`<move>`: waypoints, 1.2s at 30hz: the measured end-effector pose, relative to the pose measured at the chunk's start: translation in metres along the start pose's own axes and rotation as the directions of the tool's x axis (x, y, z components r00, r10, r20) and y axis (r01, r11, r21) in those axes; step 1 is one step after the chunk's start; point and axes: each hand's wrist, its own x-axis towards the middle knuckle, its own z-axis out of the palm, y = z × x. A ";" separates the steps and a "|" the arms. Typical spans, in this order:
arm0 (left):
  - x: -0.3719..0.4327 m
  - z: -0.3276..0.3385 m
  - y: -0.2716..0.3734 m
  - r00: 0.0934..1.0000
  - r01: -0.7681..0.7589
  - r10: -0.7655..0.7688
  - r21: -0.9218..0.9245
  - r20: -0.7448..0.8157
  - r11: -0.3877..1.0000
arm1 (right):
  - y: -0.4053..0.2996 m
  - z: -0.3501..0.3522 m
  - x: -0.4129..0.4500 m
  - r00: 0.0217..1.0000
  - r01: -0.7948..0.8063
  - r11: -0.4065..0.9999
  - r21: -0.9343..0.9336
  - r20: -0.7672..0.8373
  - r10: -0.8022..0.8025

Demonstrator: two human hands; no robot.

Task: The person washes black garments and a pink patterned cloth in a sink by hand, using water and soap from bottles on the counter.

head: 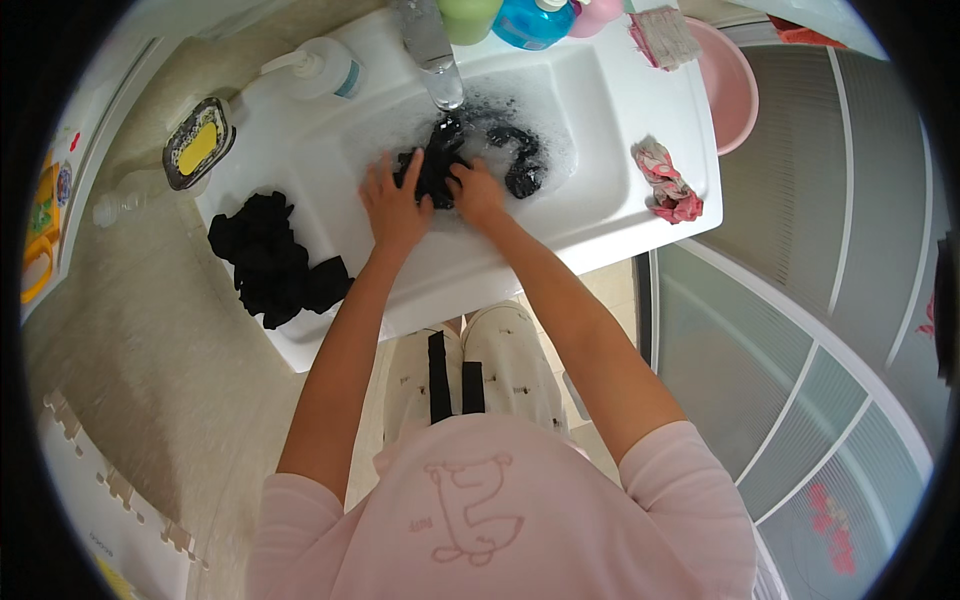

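A wet black cloth garment [435, 176] lies in sudsy water in the basin of a white sink [600, 150]. Spread over its left side is my left hand [397, 206], fingers apart and touching the cloth. My right hand [476, 191] presses its bent fingers into the cloth's right side; whether they pinch the fabric I cannot tell. Another part of black cloth [525, 161] curls in the foam to the right. Water runs from the metal faucet [427, 37] onto the black cloth. Part of the fabric is hidden beneath foam and my hands.
Crumpled black clothing [266, 259] rests on the sink's left edge. A soap dish [199, 142] with yellow soap and a white pump bottle [319, 71] stand at upper left. Further right are a pink patterned cloth [667, 184], a folded rag [664, 37] and a pink basin [727, 82].
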 end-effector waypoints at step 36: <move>-0.030 -0.050 0.035 0.862 0.445 0.231 -0.459 0.451 -0.769 | -0.142 -0.100 -0.097 0.857 0.356 0.818 0.453 -0.507 -0.092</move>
